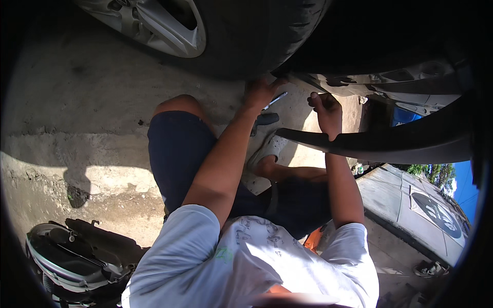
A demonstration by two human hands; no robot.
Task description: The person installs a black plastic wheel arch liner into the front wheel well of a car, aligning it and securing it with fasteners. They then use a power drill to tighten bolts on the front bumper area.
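Observation:
My left hand [261,93] reaches in at the bottom of the black tire [246,43], with one digit pointing right and the other fingers lost in shadow. My right hand [327,109] is raised below the edge of the dark car body [380,78], its fingers curled toward the thumb; whatever they hold, if anything, cannot be made out. A dark curved plastic trim piece [380,143] runs across my right wrist. On the ground beside my left wrist lie a shiny metal tool [276,100] and a dark-handled tool [267,119].
Above, a silver alloy wheel [172,28] fills the tire. My foot in a light perforated clog [268,150] rests on the concrete. Black and grey plastic vehicle parts [77,256] lie at the lower left. A pale wall panel with a round dark emblem [434,213] stands at the right.

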